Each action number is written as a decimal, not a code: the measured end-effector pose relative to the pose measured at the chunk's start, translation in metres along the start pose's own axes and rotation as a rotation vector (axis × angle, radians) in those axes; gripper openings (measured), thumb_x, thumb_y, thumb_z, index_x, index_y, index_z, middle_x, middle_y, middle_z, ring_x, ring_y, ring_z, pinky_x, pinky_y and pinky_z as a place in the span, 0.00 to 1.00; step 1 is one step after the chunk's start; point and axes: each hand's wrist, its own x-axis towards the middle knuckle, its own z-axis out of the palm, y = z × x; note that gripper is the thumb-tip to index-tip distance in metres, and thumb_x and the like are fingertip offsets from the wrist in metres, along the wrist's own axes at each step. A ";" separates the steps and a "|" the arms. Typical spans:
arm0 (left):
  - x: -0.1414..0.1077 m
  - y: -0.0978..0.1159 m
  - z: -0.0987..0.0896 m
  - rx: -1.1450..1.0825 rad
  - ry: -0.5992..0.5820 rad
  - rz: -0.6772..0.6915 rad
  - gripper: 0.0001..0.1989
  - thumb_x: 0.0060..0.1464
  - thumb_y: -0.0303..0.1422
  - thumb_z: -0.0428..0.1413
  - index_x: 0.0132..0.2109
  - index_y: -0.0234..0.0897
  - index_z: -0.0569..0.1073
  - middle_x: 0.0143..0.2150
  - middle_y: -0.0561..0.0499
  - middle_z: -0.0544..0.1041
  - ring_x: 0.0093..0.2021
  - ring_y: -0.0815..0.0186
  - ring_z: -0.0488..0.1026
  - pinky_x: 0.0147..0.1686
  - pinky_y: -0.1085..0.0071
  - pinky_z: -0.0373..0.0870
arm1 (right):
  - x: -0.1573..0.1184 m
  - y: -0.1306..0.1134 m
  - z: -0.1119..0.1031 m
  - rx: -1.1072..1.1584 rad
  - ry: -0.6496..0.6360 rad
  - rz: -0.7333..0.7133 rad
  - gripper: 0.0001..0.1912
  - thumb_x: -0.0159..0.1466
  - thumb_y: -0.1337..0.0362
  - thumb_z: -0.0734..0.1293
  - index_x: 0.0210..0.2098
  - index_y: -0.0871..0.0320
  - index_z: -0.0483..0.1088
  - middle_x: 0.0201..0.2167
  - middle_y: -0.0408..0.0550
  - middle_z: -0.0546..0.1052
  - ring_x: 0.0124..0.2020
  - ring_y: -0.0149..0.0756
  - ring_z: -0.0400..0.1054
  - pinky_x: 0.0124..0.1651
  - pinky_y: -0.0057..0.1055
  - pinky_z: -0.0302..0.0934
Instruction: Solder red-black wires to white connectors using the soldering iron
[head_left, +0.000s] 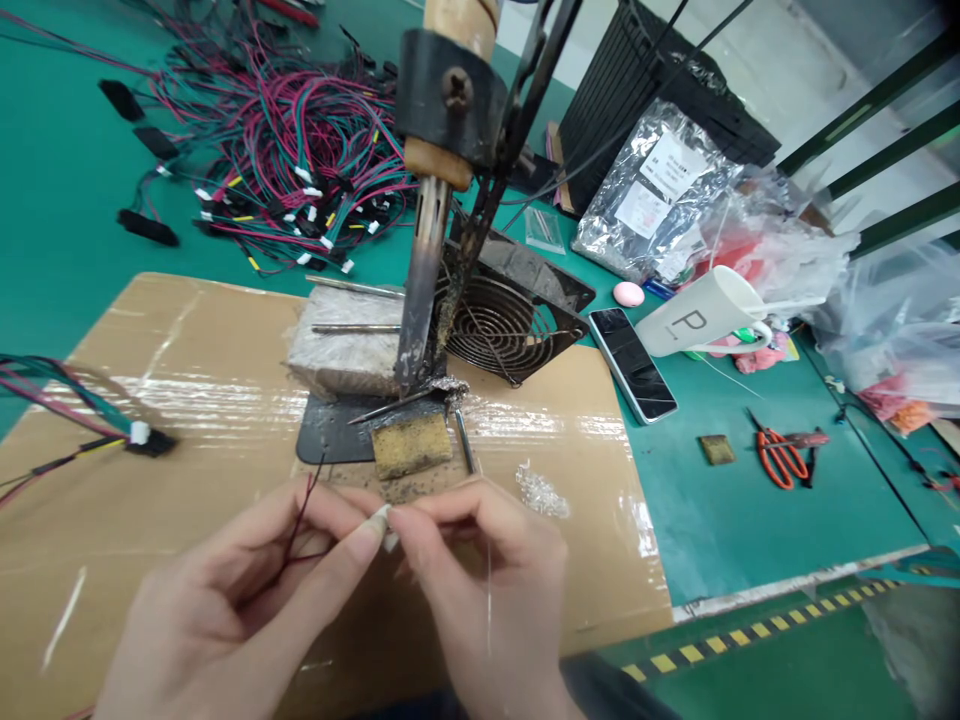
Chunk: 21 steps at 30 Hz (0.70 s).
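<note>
A small white piece is pinched by the left grip and right grip; the dark wire at the left grip is best kept slack.

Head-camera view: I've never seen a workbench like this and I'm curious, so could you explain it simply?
There's no robot here. A camera worn on a person's head looks forward and down at their bare hands. The left hand pinches a small white piece, with thin dark-red wires at its fingers; the right hand meets it at the fingertips. Beneath lies cardboard. Ahead stand what looks like a soldering iron and a fan. Bundled cables lie upper left; a phone and mug sit right.
</note>
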 end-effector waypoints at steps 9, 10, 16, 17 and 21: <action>-0.010 -0.019 -0.010 -0.043 -0.093 -0.050 0.08 0.53 0.43 0.67 0.34 0.47 0.80 0.36 0.54 0.84 0.29 0.69 0.81 0.33 0.80 0.80 | -0.001 0.000 0.000 -0.031 0.008 -0.039 0.07 0.61 0.67 0.75 0.27 0.56 0.79 0.23 0.42 0.80 0.24 0.30 0.74 0.28 0.23 0.67; -0.010 -0.019 -0.009 -0.044 -0.093 -0.036 0.08 0.53 0.43 0.67 0.33 0.48 0.79 0.36 0.54 0.84 0.29 0.69 0.81 0.33 0.81 0.80 | -0.001 0.000 0.000 -0.036 0.012 -0.051 0.07 0.61 0.67 0.75 0.27 0.56 0.79 0.23 0.42 0.80 0.23 0.30 0.74 0.28 0.23 0.67; -0.006 -0.008 -0.005 0.016 -0.103 0.000 0.07 0.55 0.43 0.66 0.33 0.49 0.78 0.35 0.56 0.83 0.32 0.69 0.82 0.34 0.82 0.79 | -0.003 0.002 0.000 -0.029 0.014 -0.091 0.03 0.65 0.65 0.73 0.33 0.54 0.79 0.28 0.42 0.81 0.27 0.30 0.74 0.31 0.24 0.69; -0.005 -0.006 -0.005 0.035 -0.102 0.013 0.08 0.55 0.43 0.66 0.32 0.49 0.78 0.35 0.57 0.83 0.33 0.69 0.82 0.35 0.82 0.79 | -0.004 0.003 -0.002 -0.048 0.016 -0.083 0.04 0.67 0.64 0.70 0.38 0.53 0.79 0.31 0.43 0.81 0.28 0.32 0.75 0.32 0.26 0.70; 0.000 -0.003 -0.006 0.072 -0.069 0.074 0.08 0.56 0.44 0.65 0.32 0.49 0.78 0.33 0.59 0.82 0.31 0.72 0.82 0.33 0.85 0.77 | -0.006 0.011 -0.012 -0.242 0.069 -0.119 0.15 0.74 0.60 0.60 0.54 0.51 0.75 0.37 0.48 0.80 0.29 0.36 0.73 0.31 0.31 0.69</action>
